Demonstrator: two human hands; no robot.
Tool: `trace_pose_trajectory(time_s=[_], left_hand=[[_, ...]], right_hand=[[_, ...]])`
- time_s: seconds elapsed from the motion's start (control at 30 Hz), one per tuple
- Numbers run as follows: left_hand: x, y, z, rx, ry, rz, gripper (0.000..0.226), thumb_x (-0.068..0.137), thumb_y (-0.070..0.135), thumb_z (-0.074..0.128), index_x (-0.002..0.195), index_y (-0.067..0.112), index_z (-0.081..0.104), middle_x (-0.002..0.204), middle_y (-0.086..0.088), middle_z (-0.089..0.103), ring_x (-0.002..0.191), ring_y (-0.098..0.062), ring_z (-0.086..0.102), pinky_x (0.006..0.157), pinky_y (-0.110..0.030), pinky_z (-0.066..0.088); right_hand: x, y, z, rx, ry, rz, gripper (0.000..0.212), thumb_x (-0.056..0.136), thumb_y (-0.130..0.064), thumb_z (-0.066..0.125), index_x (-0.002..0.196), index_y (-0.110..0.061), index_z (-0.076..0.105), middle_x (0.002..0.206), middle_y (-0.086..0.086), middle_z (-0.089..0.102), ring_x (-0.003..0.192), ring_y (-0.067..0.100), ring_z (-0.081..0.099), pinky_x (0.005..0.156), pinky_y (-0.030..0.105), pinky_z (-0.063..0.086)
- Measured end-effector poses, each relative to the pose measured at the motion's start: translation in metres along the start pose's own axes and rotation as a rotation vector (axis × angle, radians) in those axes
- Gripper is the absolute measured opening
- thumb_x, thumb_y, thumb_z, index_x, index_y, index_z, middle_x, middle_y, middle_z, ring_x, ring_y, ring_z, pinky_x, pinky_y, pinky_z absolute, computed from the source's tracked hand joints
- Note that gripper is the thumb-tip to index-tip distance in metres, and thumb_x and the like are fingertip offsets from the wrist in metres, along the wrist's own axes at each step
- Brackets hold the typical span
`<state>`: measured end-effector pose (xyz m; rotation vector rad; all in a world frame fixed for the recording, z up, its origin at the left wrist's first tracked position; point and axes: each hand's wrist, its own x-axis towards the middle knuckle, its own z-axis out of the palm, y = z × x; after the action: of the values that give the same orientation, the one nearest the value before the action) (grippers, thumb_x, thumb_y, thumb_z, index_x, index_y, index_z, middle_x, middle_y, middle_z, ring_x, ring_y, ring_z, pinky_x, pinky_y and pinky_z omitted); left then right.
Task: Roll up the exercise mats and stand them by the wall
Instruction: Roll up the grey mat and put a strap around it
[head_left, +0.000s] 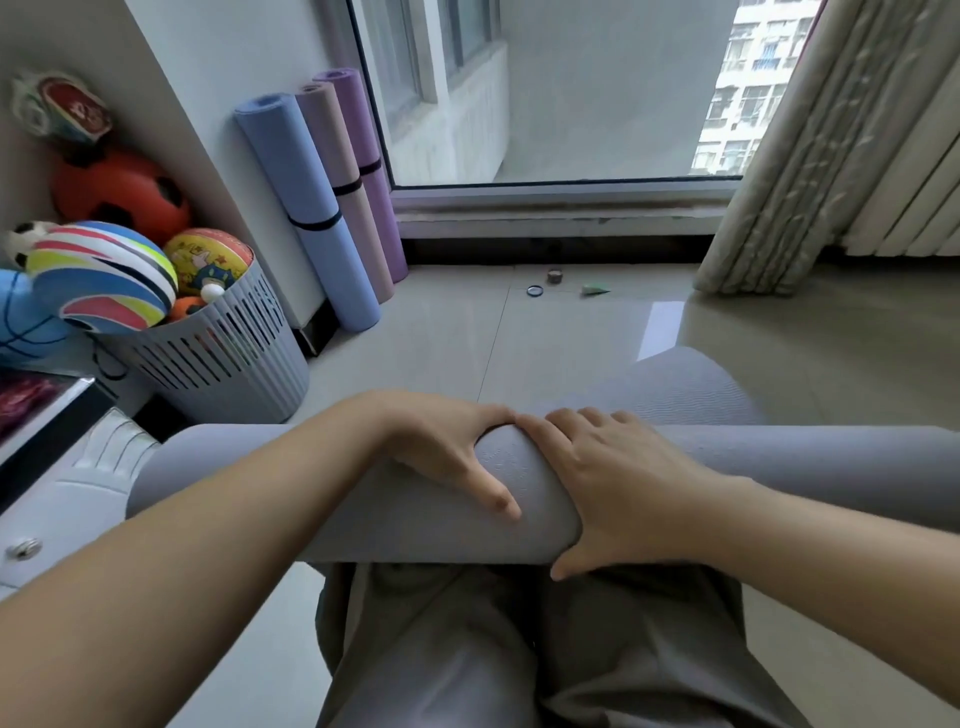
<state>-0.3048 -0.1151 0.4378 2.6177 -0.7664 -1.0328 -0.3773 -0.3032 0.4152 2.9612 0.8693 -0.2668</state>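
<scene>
A grey exercise mat (270, 483) lies rolled across the floor in front of my legs, with a short unrolled flap (685, 384) still flat beyond it. My left hand (447, 447) wraps over the top of the roll near its middle, thumb on the near side. My right hand (613, 483) grips the roll right beside it, thumb under the near edge. Three rolled mats stand against the wall by the window: a blue mat (306, 208), a mauve mat (340, 171) and a purple mat (366, 156), each held by a black strap.
A grey slatted basket (228, 358) full of balls stands at the left, close to the roll's left end. A white drawer unit (57, 499) sits at the near left. Small items (556, 283) lie on the tiled floor under the window. A curtain (800, 171) hangs at the right.
</scene>
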Motion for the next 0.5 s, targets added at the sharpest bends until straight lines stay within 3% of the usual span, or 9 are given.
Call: trace_pose_trajectory(time_s=[0.1,0.2,0.43,0.5], left_hand=[[-0.007,-0.003,0.011,0.080,0.222,0.020,0.085,0.063,0.073,0.066,0.137,0.053,0.030,0.130,0.022,0.050,0.116,-0.006,0.050,0.101,-0.035,0.041],[-0.017,-0.005,0.035,0.456,0.437,-0.017,0.104,0.058,0.079,0.057,0.143,0.046,0.008,0.141,0.013,0.039,0.126,-0.015,0.041,0.106,-0.046,0.031],[-0.026,0.014,0.005,0.686,0.643,0.027,0.101,0.064,0.072,0.060,0.142,0.039,0.005,0.141,0.002,0.039,0.127,-0.023,0.041,0.111,-0.056,0.019],[-0.033,0.026,-0.003,0.712,0.648,0.028,0.102,0.064,0.072,0.060,0.141,0.039,0.003,0.138,0.001,0.041,0.125,-0.024,0.042,0.111,-0.056,0.020]], right_hand=[[0.013,0.015,-0.003,0.114,-0.014,0.026,0.112,0.055,-0.072,0.072,0.143,-0.028,0.019,0.126,-0.003,0.048,0.112,0.020,0.050,0.094,0.038,0.044],[0.023,0.027,-0.005,0.207,-0.026,0.028,0.107,0.054,-0.070,0.076,0.141,-0.031,0.025,0.125,-0.006,0.052,0.110,0.016,0.054,0.091,0.033,0.046],[0.017,0.040,-0.025,0.185,0.204,0.073,0.100,0.051,-0.073,0.068,0.136,-0.036,0.030,0.122,-0.010,0.054,0.108,0.014,0.055,0.084,0.031,0.047],[0.013,0.043,-0.038,0.177,0.195,0.052,0.103,0.049,-0.074,0.068,0.136,-0.036,0.029,0.123,-0.012,0.054,0.107,0.014,0.056,0.085,0.031,0.048]])
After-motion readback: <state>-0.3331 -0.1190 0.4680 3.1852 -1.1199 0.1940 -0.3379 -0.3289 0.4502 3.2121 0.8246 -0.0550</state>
